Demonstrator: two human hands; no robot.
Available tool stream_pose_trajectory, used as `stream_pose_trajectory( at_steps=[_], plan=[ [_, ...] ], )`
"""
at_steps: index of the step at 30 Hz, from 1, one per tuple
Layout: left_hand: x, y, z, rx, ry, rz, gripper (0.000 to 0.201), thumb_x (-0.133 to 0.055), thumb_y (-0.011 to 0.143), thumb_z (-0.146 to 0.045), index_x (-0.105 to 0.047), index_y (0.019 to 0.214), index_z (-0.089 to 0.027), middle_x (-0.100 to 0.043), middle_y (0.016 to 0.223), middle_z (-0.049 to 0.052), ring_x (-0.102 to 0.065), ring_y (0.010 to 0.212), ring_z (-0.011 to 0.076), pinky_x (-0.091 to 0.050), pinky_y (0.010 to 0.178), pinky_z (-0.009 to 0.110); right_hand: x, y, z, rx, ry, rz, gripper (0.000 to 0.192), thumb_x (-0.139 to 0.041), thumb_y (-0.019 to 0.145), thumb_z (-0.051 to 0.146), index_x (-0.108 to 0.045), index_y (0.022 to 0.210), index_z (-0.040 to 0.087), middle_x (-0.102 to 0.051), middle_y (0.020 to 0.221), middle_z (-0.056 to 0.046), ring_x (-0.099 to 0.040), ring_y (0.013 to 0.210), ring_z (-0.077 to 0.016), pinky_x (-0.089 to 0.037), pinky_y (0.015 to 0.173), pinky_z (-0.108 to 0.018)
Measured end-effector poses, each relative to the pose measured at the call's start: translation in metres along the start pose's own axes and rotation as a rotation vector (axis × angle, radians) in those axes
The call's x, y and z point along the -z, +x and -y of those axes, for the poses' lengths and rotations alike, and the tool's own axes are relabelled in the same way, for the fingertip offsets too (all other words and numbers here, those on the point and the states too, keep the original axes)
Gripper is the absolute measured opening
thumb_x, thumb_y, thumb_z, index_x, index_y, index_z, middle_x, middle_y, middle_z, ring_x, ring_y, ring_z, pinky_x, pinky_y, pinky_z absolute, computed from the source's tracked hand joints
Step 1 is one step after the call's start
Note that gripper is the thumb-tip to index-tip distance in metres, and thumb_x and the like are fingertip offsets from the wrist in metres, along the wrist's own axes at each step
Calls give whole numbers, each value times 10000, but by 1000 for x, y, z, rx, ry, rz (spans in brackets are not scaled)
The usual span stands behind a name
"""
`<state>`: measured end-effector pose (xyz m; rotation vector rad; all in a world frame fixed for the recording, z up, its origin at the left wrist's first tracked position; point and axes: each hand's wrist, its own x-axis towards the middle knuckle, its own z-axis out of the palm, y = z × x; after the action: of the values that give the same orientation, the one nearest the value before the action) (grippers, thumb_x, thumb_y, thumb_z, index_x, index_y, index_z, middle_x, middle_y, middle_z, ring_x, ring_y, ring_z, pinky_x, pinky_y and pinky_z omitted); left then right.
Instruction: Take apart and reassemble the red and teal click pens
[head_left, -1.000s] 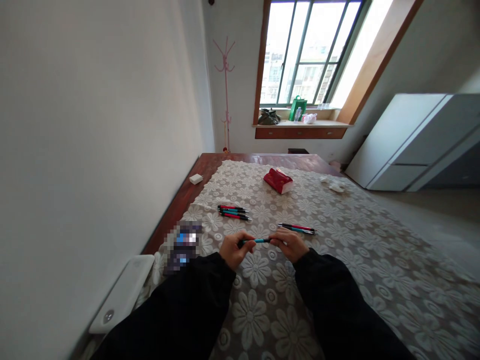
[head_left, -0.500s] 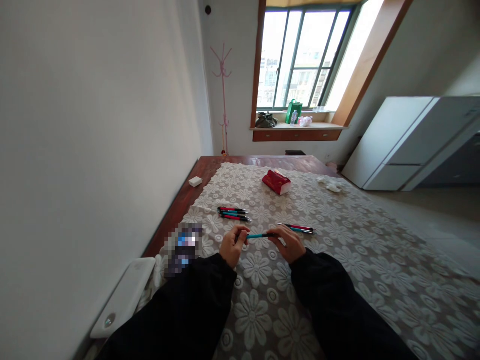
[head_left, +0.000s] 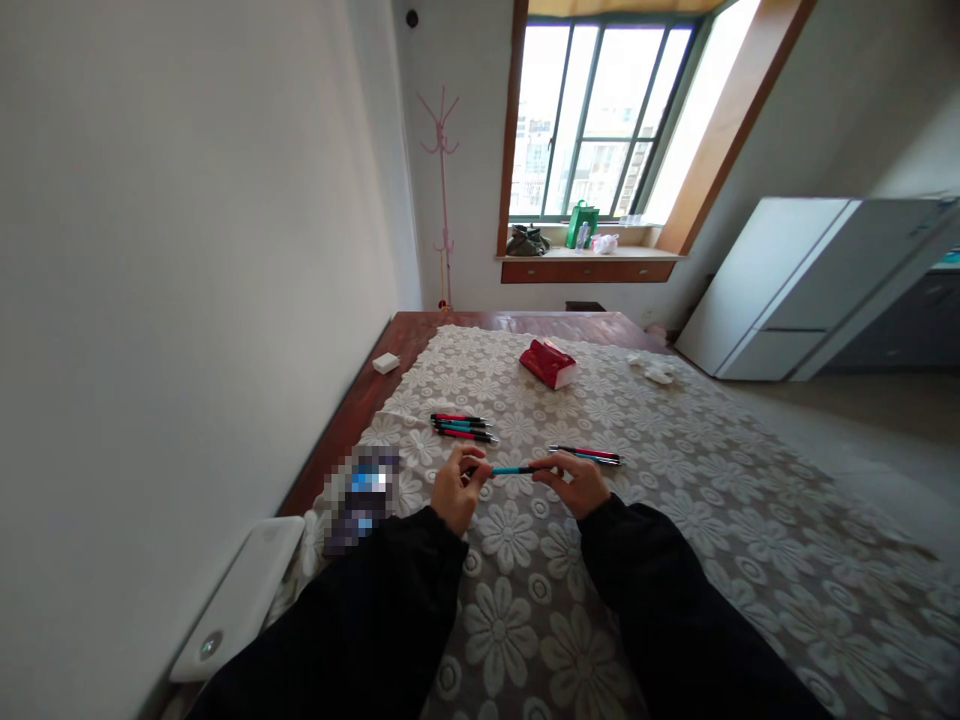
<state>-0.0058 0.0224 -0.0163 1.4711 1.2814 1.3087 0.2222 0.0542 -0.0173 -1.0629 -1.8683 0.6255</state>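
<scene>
A blue and black pen (head_left: 510,470) lies level between my two hands, just above the flowered tablecloth (head_left: 504,630). My left hand (head_left: 456,490) pinches its left end, and the fingers hide that tip. At the other end, the thumb and fingers of my right hand (head_left: 576,484) are closed on the black part. Beyond my left hand sits a group of several red, blue and black pens (head_left: 461,427). Just past my right hand rests another small group of pens (head_left: 589,455), red and blue, partly behind the fingers.
A red tissue pack (head_left: 547,364) stands farther back, with crumpled white tissue (head_left: 654,372) to its right. A small white box (head_left: 386,363) is near the wall. At left are a blurred dark object (head_left: 364,500) and a long white device (head_left: 238,600).
The view has shifted slightly, so everything sits a little farther left. Both hands still hold the pen, with only small finger shifts.
</scene>
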Motion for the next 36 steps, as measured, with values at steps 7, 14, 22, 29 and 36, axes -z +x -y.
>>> stream_pose_trajectory(
  at_steps=[7, 14, 22, 29, 36],
  plan=[
    [0, -6, -5, -24, -88, 133, 329, -662, 813, -441, -620, 1017, -187, -736, 958, 65, -657, 652, 142, -510, 560, 234, -11, 3, -3, -334, 813, -54, 346, -776, 701, 478, -663, 860, 192, -612, 590, 9, -522, 508, -122, -395, 477, -249],
    [0, -16, -10, -435, 175, 531, 427, -728, 781, -411, -669, 1173, -251, -722, 1082, 86, -679, 865, 195, -545, 813, 322, -13, 6, 6, -500, 1031, -96, 350, -836, 631, 443, -629, 768, 196, -541, 597, 38, -445, 444, -75, -391, 420, -219],
    [2, -14, -5, -539, 365, 549, 351, -626, 871, -388, -658, 1200, -268, -724, 1067, 89, -661, 940, 221, -509, 871, 341, -22, 2, 13, -503, 1006, -65, 375, -821, 641, 490, -644, 758, 180, -563, 595, 21, -505, 479, -95, -421, 438, -212],
    [-2, -13, -4, -368, 441, 547, 684, -642, 846, -345, -332, 1454, -309, -713, 1089, 21, -647, 872, 178, -484, 862, 313, 26, 12, 12, -167, 433, 58, 380, -619, 834, 524, -684, 1017, 198, -625, 747, -29, -605, 660, -169, -506, 655, -328],
    [-5, -12, -6, -408, 482, 502, 226, -563, 873, -266, -695, 1057, -275, -736, 867, 30, -646, 836, 200, -468, 816, 313, 76, 11, -9, 2, -135, -8, 201, -656, 816, 392, -726, 859, 208, -638, 813, -43, -569, 693, -164, -482, 645, -304]
  ],
)
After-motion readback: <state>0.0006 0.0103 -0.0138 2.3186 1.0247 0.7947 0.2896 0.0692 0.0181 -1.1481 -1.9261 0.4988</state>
